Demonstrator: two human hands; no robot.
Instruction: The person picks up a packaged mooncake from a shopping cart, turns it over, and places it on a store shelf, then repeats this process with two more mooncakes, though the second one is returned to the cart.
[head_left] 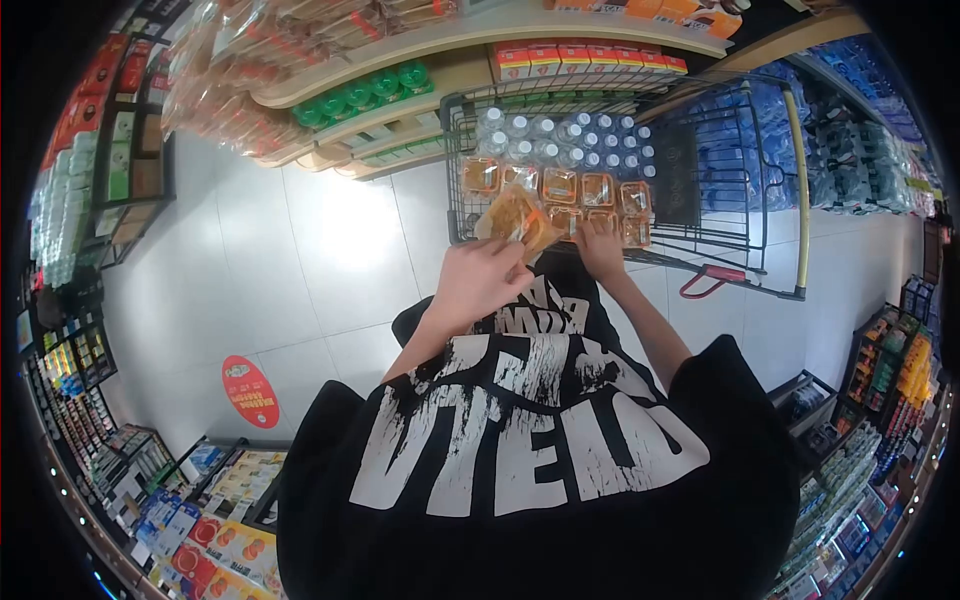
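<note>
My left hand (487, 280) is closed on a clear-wrapped orange-brown food package (515, 222) at the near left part of a wire shopping cart (770, 170). Over the packages in the cart, my right hand (600, 248) reaches down; its fingertips are at the near row, and whether they grip one is hidden. Several small packs with orange-brown contents (597, 190) lie in rows in the cart. Behind them stand several bottles with white caps (545, 128), clear on the left and bluish on the right.
Shelves with green-lidded jars (385, 90) and red-white boxes (570, 62) run behind the cart. Bagged goods (225, 80) hang over the upper left. Stacked blue water packs (750, 150) stand at right. A red floor sticker (250, 392) lies at lower left.
</note>
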